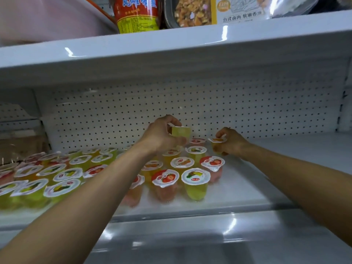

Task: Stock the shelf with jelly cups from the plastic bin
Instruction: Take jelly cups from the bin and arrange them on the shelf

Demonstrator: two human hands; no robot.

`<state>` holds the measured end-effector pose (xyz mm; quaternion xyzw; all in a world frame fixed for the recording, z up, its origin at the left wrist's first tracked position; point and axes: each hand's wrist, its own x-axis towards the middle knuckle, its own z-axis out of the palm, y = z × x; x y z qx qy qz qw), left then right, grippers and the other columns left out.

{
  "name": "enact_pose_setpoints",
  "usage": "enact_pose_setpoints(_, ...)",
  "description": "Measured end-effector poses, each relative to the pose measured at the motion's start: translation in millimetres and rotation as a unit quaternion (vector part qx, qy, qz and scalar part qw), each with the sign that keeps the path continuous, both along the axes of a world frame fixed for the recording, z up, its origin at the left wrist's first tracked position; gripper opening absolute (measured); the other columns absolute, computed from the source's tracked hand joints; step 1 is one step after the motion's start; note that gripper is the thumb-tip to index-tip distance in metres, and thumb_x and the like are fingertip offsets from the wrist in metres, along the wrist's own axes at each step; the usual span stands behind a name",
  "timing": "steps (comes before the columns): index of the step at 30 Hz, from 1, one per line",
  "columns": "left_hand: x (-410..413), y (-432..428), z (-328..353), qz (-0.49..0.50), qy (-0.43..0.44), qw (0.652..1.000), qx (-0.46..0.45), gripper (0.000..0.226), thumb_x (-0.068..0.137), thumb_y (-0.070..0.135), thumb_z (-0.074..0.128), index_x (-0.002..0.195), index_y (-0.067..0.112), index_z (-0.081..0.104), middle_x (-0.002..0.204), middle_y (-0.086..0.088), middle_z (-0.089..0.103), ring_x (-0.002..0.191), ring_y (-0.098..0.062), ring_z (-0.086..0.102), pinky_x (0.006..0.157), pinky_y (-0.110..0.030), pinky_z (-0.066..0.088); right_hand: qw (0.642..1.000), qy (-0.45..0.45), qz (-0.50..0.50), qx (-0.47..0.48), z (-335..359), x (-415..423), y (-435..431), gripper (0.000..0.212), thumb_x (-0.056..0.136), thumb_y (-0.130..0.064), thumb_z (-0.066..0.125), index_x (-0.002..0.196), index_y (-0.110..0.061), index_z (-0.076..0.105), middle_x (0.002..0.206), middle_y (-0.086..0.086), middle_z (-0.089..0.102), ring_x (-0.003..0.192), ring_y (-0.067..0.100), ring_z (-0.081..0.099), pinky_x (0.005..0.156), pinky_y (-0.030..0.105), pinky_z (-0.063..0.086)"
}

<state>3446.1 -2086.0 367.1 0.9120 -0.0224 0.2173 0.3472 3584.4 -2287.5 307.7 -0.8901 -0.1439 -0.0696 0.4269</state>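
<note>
Both my arms reach deep into the white shelf (247, 189). My left hand (162, 134) grips a yellow jelly cup (182, 132), held tilted above the back rows. My right hand (231, 141) holds an orange-lidded jelly cup (218, 140) at the right end of the back row, low by the shelf floor. Several jelly cups (165, 185) with fruit-printed lids, red and yellow, stand in rows across the shelf's left and middle. The plastic bin is out of view.
A white pegboard back wall (247, 111) closes the shelf. The upper shelf edge (171, 48) overhangs, carrying a red-and-yellow jar (137, 14) and a snack packet (194, 12). Bare shelf floor (295, 149) lies to the right of the cups.
</note>
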Motion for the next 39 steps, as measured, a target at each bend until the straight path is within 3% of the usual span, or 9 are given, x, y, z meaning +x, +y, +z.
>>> enact_pose_setpoints(6, -0.1, -7.2, 1.8, -0.005, 0.004, 1.000, 0.017, 0.048, 0.073, 0.030, 0.083, 0.113, 0.029, 0.057, 0.100, 0.006, 0.058, 0.079, -0.008, 0.057, 0.051, -0.022, 0.041, 0.994, -0.044, 0.001, -0.103, 6.8, -4.2, -6.4, 0.050, 0.080, -0.034, 0.074, 0.125, -0.025, 0.054, 0.137, 0.004, 0.048, 0.116, 0.021, 0.051, 0.084, 0.026, 0.042)
enact_pose_setpoints(9, -1.1, -14.3, 3.6, -0.005, 0.001, 1.000, 0.019, 0.058, 0.075, 0.032, 0.082, 0.122, 0.027, 0.049, 0.105, 0.004, 0.056, 0.088, -0.015, 0.059, 0.063, -0.026, 0.049, 0.992, -0.123, 0.034, 0.009, 27.5, -30.3, -3.8, 0.033, 0.092, -0.039, 0.061, 0.122, -0.027, 0.059, 0.130, -0.002, 0.055, 0.119, 0.018, 0.053, 0.086, 0.022, 0.040)
enact_pose_setpoints(12, -0.6, -23.3, 6.2, -0.001, -0.008, 1.000, 0.006, 0.071, 0.074, 0.035, 0.082, 0.129, 0.024, 0.038, 0.103, 0.002, 0.055, 0.091, -0.018, 0.060, 0.076, -0.031, 0.051, 0.974, -0.130, 0.154, 0.104, 51.6, -69.8, 4.3, 0.022, 0.097, -0.034, 0.053, 0.116, -0.029, 0.063, 0.110, -0.012, 0.063, 0.093, 0.004, 0.064, 0.073, 0.011, 0.046)
enact_pose_setpoints(16, -0.1, -35.9, 9.6, -0.034, -0.027, 0.999, -0.012, 0.078, 0.073, 0.033, 0.083, 0.131, 0.022, 0.033, 0.090, 0.011, 0.053, 0.083, -0.009, 0.060, 0.068, -0.024, 0.049, 0.968, -0.117, 0.206, 0.082, 63.4, -90.2, 7.7, 0.022, 0.089, -0.032, 0.066, 0.111, -0.034, 0.067, 0.104, -0.007, 0.070, 0.088, 0.003, 0.067, 0.071, 0.015, 0.052)
enact_pose_setpoints(20, 2.4, -38.9, 9.0, -0.058, -0.023, 0.998, 0.005, 0.075, 0.075, 0.029, 0.083, 0.134, 0.026, 0.036, 0.101, 0.008, 0.059, 0.084, -0.009, 0.064, 0.060, -0.019, 0.047, 0.974, -0.100, 0.167, 0.116, 63.0, -87.5, -5.4, 0.022, 0.084, -0.020, 0.073, 0.105, -0.025, 0.070, 0.101, 0.001, 0.071, 0.086, 0.014, 0.068, 0.068, 0.019, 0.056)
enact_pose_setpoints(24, 12.8, -30.2, 1.6, -0.042, -0.009, 0.990, 0.138, 0.030, 0.080, 0.041, 0.075, 0.105, 0.026, 0.066, 0.102, 0.009, 0.067, 0.098, -0.014, 0.064, 0.084, -0.032, 0.051, 0.984, -0.095, 0.106, 0.103, 46.7, -77.7, -22.1, 0.026, 0.080, -0.008, 0.076, 0.105, -0.016, 0.069, 0.109, 0.005, 0.063, 0.089, 0.018, 0.064, 0.074, 0.030, 0.060)
enact_pose_setpoints(27, 17.9, -29.0, -4.4, 0.000, 0.027, 0.968, 0.249, 0.026, 0.079, 0.052, 0.072, 0.093, 0.031, 0.074, 0.099, 0.016, 0.069, 0.101, -0.012, 0.060, 0.100, -0.039, 0.038, 0.990, -0.075, 0.106, 0.065, 27.3, -73.1, -28.6, 0.025, 0.078, 0.000, 0.075, 0.100, -0.011, 0.069, 0.110, 0.012, 0.063, 0.079, 0.018, 0.062, 0.070, 0.034, 0.060)
enact_pose_setpoints(31, 25.0, -28.3, -10.5, 0.019, 0.027, 0.951, 0.307, 0.021, 0.078, 0.048, 0.074, 0.093, 0.032, 0.075, 0.103, 0.017, 0.070, 0.105, -0.012, 0.059, 0.100, -0.040, 0.029, 0.994, -0.055, 0.096, 0.022, 11.6, -69.9, -26.0, 0.024, 0.077, -0.005, 0.077, 0.099, -0.012, 0.070, 0.111, 0.007, 0.061, 0.082, 0.020, 0.062, 0.072, 0.038, 0.060)
enact_pose_setpoints(39, 27.5, -27.5, -12.1, 0.020, 0.027, 0.950, 0.310, 0.006, 0.080, 0.031, 0.075, 0.085, 0.033, 0.073, 0.101, 0.016, 0.070, 0.106, -0.012, 0.058, 0.103, -0.040, 0.028, 0.995, -0.035, 0.089, 0.023, 4.7, -65.5, -21.8, 0.023, 0.078, -0.010, 0.078, 0.099, -0.013, 0.069, 0.111, 0.000, 0.057, 0.084, 0.013, 0.059, 0.075, 0.038, 0.060)
